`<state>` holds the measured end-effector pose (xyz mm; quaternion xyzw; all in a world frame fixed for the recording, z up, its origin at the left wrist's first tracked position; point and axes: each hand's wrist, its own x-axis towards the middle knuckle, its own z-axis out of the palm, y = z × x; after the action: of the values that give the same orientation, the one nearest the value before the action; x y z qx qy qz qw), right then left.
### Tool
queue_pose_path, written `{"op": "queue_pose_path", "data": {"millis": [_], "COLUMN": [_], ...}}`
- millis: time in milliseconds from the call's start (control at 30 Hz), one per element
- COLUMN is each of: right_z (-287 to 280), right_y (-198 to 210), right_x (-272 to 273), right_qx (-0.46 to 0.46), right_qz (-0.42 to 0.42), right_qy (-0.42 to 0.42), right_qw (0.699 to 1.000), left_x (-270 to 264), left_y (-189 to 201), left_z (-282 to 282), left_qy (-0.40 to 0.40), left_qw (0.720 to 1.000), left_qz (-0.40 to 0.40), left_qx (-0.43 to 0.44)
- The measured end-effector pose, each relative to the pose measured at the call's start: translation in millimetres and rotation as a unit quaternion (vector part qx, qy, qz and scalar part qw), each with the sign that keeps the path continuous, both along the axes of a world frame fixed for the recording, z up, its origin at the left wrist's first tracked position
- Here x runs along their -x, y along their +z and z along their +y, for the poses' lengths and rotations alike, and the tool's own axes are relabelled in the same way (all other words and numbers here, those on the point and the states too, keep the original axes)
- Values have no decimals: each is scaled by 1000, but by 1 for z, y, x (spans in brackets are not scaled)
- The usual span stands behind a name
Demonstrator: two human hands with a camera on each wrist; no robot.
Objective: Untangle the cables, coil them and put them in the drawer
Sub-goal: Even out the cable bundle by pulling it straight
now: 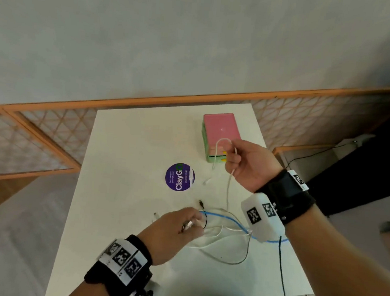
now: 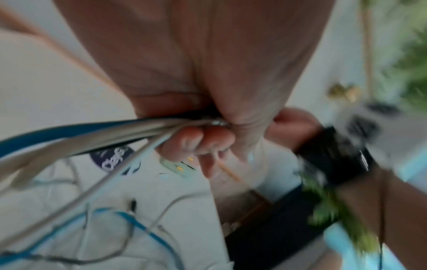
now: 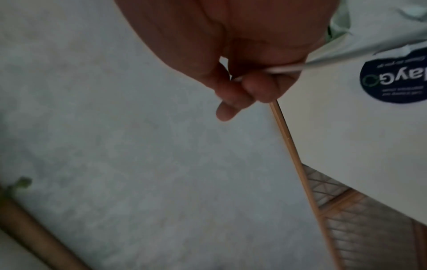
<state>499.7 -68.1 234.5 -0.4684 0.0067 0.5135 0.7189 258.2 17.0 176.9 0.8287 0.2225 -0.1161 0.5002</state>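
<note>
Pulling one white cable free of the tangle

Right hand [image 1: 246,162] pinches the white cable [image 1: 228,190] near the drawer box [image 1: 218,131]; left hand [image 1: 171,230] clamps the tangle [image 1: 227,229] nearer the counter [image 1: 131,147] edge. Tugging may tighten knots.

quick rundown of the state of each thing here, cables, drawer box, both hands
white cable: lifted, looped in the right hand, one end dangling free.
blue cable: tangled with others, on the table.
cable tangle: uncoiled, spread on the table, one bunch gripped.
left hand: grips a bunch of cables.
right hand: raised, pinches the white cable.
drawer box: drawers look closed.
table: bears a round purple sticker.
</note>
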Motion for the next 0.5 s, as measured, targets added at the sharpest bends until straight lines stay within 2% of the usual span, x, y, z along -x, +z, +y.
{"op": "queue_pose_path", "data": {"millis": [67,167,233,267,333,367,433,500], "right_z": [-10,-22,-30,-34,-43,-48,-60,-71], "right_y": [-3,-5,-4,-6,-14,-21,-38,-52], "right_x": [12,44,64,73,87,91,97,97], "right_qx": [12,67,83,92,120,135,161,183], "right_qz": [-48,-202,-335,-403,-527,-567,-602,-584], "right_qy": [57,124,187,220,255,260,274,302], "right_qw": [997,969,920,884,802,770,732,731], "left_x": [-4,-20,-32,-37,-47,-50,-54,-55], "left_y": [4,18,28,32,39,42,47,49], "left_z": [5,15,19,20,21,21,24,29], "left_qy": [119,246,286,299,320,331,350,354], "left_qw": [985,929,891,876,863,861,855,851], "left_qz": [-37,-106,-139,-150,-159,-161,-171,-185], "left_qx": [121,256,324,347,358,352,341,341]}}
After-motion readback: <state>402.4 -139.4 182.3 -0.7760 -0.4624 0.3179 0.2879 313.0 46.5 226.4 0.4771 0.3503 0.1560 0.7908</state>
